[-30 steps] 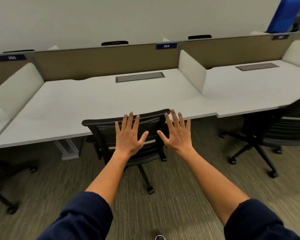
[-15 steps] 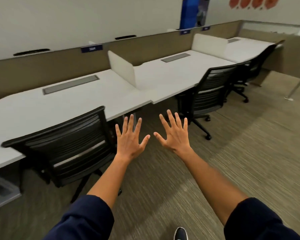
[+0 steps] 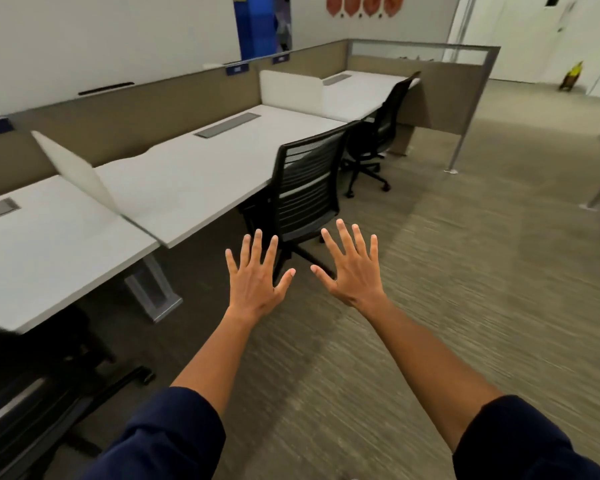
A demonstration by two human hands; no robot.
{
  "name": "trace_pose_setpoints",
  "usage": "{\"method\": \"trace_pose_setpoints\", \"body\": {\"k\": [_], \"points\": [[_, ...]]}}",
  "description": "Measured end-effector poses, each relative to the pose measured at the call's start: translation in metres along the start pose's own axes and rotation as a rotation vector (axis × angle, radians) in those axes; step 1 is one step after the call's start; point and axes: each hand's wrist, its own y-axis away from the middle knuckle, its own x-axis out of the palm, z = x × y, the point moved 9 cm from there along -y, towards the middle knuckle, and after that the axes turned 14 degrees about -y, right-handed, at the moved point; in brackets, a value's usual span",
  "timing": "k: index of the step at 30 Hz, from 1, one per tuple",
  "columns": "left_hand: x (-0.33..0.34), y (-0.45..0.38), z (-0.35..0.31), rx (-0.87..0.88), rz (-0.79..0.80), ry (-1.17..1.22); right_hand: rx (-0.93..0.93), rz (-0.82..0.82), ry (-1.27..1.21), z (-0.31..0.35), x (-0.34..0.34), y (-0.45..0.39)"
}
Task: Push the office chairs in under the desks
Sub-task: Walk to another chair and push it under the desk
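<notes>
A black mesh office chair (image 3: 307,183) stands at the middle white desk (image 3: 194,171), its seat partly out from the desk edge. Farther back, a second black chair (image 3: 383,119) sits at the end desk (image 3: 361,90). A third black chair (image 3: 32,386) is at the bottom left, tucked under the near desk (image 3: 49,237). My left hand (image 3: 257,278) and my right hand (image 3: 352,268) are held out in the air with fingers spread. They hold nothing and hover short of the middle chair without touching it.
Brown partition panels (image 3: 136,105) run behind the desks, with white dividers (image 3: 77,171) between them. A desk leg (image 3: 153,292) stands near my left hand. A partition wall with metal posts (image 3: 461,140) closes the row at the far end. Carpet (image 3: 465,271) stretches to the right.
The view has swung right along the desk row. The chair my hands were on has slid off to the bottom left, and the middle chair now lies just ahead of my open hands.
</notes>
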Motion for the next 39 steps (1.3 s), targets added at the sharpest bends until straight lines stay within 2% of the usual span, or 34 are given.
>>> {"method": "trace_pose_setpoints", "body": {"k": [6,17,29,39], "points": [[0.009,-0.095,-0.094,0.053,0.002,0.025,0.053,-0.026,0.023,-0.113,-0.033,-0.053],[0.048,-0.258,-0.161,0.103,-0.021,0.029,0.066,-0.052,0.006,-0.227,-0.025,-0.173],[0.11,-0.511,-0.16,0.016,-0.045,0.059,-0.01,-0.006,0.042,-0.32,0.01,-0.419],[0.135,-0.637,-0.099,-0.127,-0.026,-0.035,-0.152,0.021,-0.02,-0.322,0.05,-0.596]]}}
